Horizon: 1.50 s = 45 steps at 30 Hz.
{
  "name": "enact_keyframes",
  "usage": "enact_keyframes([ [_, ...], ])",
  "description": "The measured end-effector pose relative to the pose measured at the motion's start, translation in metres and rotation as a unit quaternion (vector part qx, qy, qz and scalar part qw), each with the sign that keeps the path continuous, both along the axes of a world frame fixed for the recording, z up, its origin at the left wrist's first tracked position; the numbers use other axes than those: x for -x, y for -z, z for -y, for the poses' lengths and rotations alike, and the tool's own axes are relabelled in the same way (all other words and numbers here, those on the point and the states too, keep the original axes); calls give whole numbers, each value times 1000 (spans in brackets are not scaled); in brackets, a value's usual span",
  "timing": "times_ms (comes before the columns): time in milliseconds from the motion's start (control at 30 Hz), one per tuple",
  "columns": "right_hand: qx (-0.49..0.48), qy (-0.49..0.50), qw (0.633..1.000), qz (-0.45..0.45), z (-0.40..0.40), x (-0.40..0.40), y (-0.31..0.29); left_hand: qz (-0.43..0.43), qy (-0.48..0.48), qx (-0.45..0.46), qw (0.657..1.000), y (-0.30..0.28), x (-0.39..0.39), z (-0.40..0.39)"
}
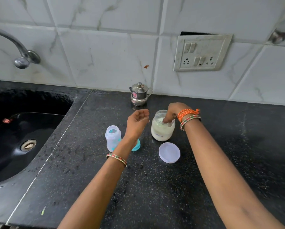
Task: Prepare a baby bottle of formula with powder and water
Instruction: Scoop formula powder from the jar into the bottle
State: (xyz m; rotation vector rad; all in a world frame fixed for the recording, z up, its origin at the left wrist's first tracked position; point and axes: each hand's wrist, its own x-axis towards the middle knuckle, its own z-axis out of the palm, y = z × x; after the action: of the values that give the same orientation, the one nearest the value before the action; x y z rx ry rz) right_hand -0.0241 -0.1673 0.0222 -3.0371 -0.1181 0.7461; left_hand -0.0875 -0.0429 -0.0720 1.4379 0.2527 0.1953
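Observation:
A clear baby bottle (112, 138) with teal markings stands without its top on the black counter. Its teal cap (137, 145) lies just right of it, partly hidden by my left wrist. My left hand (138, 120) hovers between the bottle and the jar, fingers loosely curled and holding nothing. A glass jar (162, 132) of white powder stands uncovered to the right. My right hand (174, 112) reaches down into its mouth, fingertips inside against the powder. What they hold is hidden. The jar's pale lilac lid (169, 152) lies flat in front of the jar.
A small lidded steel pot (139, 94) stands by the tiled wall behind the jar. A black sink (22, 129) with a tap (21, 53) above it lies to the left. A switch and socket plate (201, 52) is on the wall.

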Motion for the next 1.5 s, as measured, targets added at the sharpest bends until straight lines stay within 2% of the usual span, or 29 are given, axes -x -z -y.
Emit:
enact_keyframes([
  [100, -20, 19, 999, 24, 2, -1, 3, -4, 4, 6, 1000, 3, -2, 3],
  [200, -79, 52, 983, 156, 8, 1, 10, -7, 27, -18, 999, 2, -4, 3],
  [300, -130, 50, 942, 306, 18, 10, 25, -12, 56, -38, 998, 1, -3, -2],
  [400, -152, 21, 914, 376, 28, 21, 42, -15, 75, -46, 996, 1, -2, -5],
  [700, -109, -30, 930, 351, 25, 15, 56, -29, 112, -42, 992, 3, 2, 3],
  [867, -182, -12, 949, 259, 24, 12, 53, -40, 122, -39, 991, 5, 2, -1],
  [1000, -257, 37, 940, 221, 31, 12, 51, -44, 127, -39, 990, 6, 3, -3],
  [1133, -282, 84, 924, 246, 43, 18, 47, -42, 118, -27, 992, 4, 5, -3],
  [1367, -322, 97, 882, 332, 53, 35, 53, -41, 122, -33, 991, 4, 10, -2],
  [1500, -337, 76, 872, 348, 56, 43, 59, -45, 127, -42, 990, 4, 15, -1],
])
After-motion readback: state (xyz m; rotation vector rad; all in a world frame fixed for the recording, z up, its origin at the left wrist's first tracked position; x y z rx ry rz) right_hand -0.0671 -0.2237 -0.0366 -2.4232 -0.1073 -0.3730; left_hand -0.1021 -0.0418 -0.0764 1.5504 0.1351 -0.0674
